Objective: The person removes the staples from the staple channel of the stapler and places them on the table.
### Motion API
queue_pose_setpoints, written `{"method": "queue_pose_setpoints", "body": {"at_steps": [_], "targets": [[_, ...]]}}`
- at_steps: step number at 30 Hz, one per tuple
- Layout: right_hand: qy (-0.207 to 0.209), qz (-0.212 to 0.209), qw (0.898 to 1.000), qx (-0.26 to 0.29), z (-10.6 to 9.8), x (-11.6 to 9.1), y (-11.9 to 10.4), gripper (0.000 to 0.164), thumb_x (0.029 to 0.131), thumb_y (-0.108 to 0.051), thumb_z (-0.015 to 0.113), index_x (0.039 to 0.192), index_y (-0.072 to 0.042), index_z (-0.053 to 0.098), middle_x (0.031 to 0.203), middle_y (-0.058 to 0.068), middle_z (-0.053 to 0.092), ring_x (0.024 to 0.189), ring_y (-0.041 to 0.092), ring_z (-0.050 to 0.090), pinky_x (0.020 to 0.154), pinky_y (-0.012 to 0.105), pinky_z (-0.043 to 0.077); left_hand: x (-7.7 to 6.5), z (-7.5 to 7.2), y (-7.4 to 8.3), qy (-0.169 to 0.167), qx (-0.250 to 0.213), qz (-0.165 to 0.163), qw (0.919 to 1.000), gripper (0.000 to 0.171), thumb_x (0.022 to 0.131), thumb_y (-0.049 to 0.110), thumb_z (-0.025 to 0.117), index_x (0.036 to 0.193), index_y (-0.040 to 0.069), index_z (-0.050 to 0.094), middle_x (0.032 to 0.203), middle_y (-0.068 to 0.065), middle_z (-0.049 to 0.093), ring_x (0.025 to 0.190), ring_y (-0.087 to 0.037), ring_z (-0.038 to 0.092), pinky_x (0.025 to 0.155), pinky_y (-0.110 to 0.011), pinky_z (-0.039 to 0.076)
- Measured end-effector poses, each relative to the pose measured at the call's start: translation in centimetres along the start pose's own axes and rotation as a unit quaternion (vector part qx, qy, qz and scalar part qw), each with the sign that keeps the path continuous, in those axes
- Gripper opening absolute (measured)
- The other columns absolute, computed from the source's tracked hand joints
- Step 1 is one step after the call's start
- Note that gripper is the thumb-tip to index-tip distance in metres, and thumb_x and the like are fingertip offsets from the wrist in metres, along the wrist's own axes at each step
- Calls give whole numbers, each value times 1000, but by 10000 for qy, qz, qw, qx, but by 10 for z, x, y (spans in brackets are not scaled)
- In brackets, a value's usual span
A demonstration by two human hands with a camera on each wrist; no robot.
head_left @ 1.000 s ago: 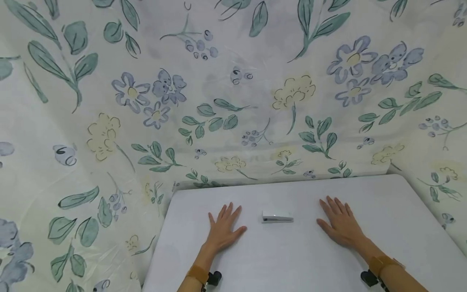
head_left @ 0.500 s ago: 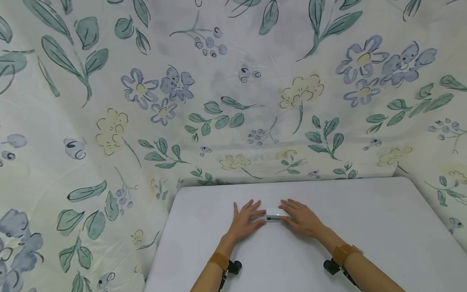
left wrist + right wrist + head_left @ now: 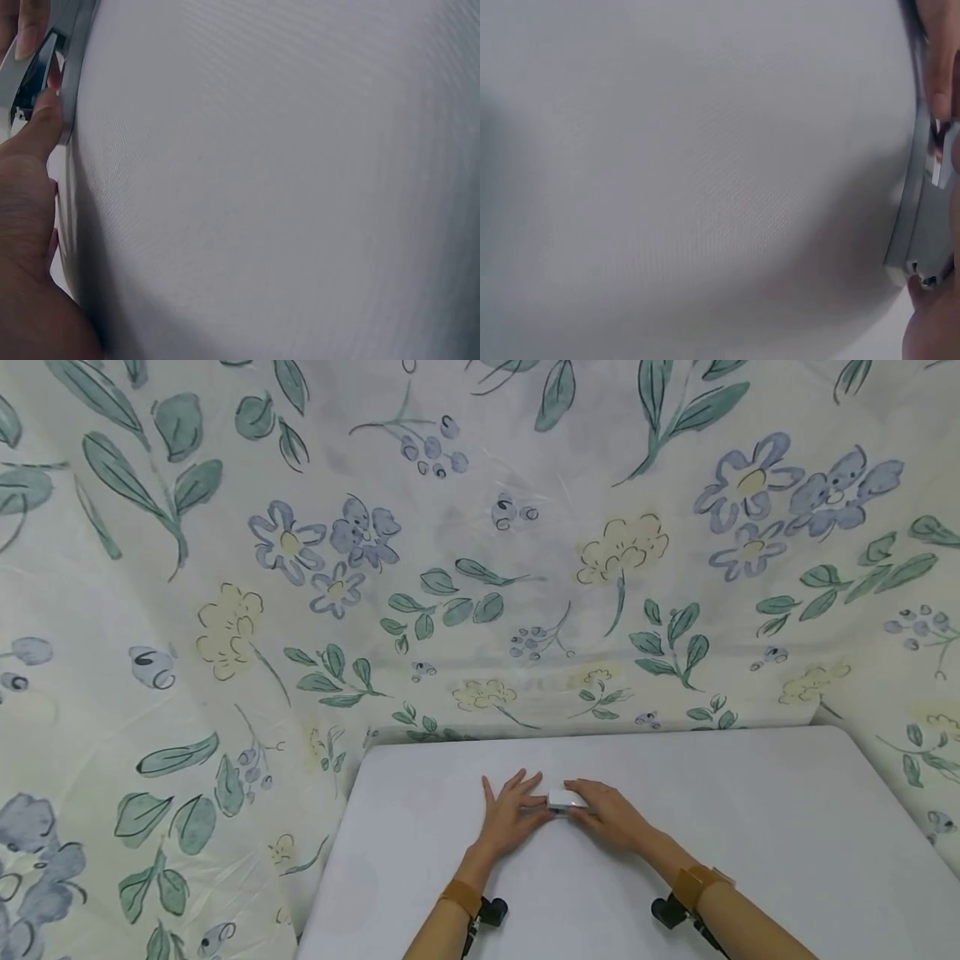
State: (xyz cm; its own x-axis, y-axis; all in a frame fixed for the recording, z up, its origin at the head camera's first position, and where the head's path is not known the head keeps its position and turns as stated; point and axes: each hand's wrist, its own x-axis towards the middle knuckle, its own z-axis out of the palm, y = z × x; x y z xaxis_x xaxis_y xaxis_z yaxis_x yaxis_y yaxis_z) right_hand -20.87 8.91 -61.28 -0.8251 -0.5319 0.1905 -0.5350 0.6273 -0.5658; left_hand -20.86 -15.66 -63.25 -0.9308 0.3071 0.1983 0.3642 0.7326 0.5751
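A small white and grey stapler (image 3: 564,799) is between both hands near the middle of the white table. My left hand (image 3: 512,818) pinches its left end between thumb and fingers, the other fingers spread. From the other side my right hand (image 3: 617,818) grips the right end and covers much of it. Along the upper left edge of the left wrist view, the stapler's grey base (image 3: 73,82) shows, with the left thumb (image 3: 43,120) at its gap. In the right wrist view, the stapler (image 3: 911,202) lies at the right edge, partly hidden by fingers.
The white table (image 3: 420,877) has rounded back corners. Flower-printed cloth (image 3: 465,610) hangs behind it and at both sides. Each wrist carries a tan strap (image 3: 462,896) with a small black camera (image 3: 492,911).
Both hands have come inward from flat, spread positions on the table to the stapler. Over the last half second the right fingers have curled round its right end, and its top faces the head camera more.
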Motion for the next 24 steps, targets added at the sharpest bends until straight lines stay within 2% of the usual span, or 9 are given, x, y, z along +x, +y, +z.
{"method": "queue_pose_setpoints", "body": {"at_steps": [5,12,21,24], "targets": [[1,-173,9995,269,0,3,1,44,110,-24,64,148,-1,60,148,18,69,139,43,64,117,64,51,1,3,0,234,108,32,9997,31,92,40,85,115,18,85,154,-5,68,154,-38,53,123,-92,1],[-246,-199,9985,441,1,4,4,44,110,-22,63,149,-3,60,149,21,67,141,45,61,118,66,49,-1,4,1,226,145,-27,9996,32,89,40,89,112,18,86,154,-2,68,155,-36,52,124,-91,1],[-135,-366,9962,785,2,3,5,42,111,-23,62,147,-1,62,148,24,67,141,50,59,118,69,47,-1,3,3,199,114,-43,9997,32,90,40,88,111,17,86,154,-3,68,155,-36,52,124,-91,1],[-198,-213,9933,1119,-2,4,6,43,111,-24,61,149,-3,60,151,23,65,143,49,59,119,68,47,0,1,4,173,101,7,9998,32,92,40,86,112,15,85,154,-4,67,155,-37,52,123,-92,1]]}}
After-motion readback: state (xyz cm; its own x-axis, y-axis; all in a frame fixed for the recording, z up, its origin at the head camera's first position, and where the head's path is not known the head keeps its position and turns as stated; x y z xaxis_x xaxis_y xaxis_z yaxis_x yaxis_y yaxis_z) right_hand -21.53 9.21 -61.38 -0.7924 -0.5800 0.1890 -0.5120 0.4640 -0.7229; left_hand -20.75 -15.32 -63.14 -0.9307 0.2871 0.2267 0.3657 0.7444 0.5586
